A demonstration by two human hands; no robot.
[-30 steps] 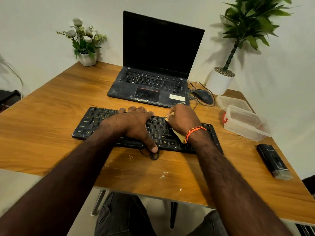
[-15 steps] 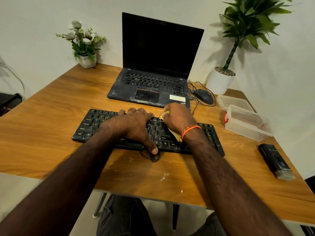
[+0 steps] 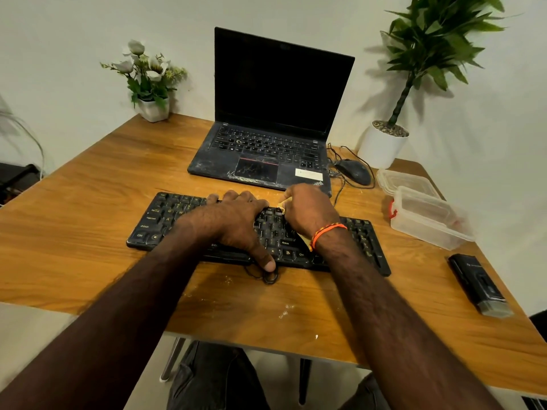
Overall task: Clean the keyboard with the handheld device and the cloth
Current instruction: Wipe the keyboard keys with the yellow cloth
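Note:
A black keyboard (image 3: 165,220) lies across the wooden table (image 3: 88,208) in front of me. My left hand (image 3: 233,220) rests flat across its middle, fingers over the far edge and thumb at the near edge. My right hand (image 3: 310,211) grips a yellowish cloth (image 3: 305,238) and presses it on the keys at the keyboard's upper middle; only small corners of the cloth show. A black handheld device (image 3: 479,284) lies on the table at the right, away from both hands.
An open dusty laptop (image 3: 266,155) stands behind the keyboard, with a mouse (image 3: 353,171) and cables to its right. A clear plastic box (image 3: 426,217) and its lid (image 3: 405,180) sit at the right. Two potted plants (image 3: 151,84) (image 3: 384,140) stand at the back. Crumbs dot the near table.
My right hand has slid the cloth leftward and toward the far edge of the keyboard. The left hand has stayed where it was.

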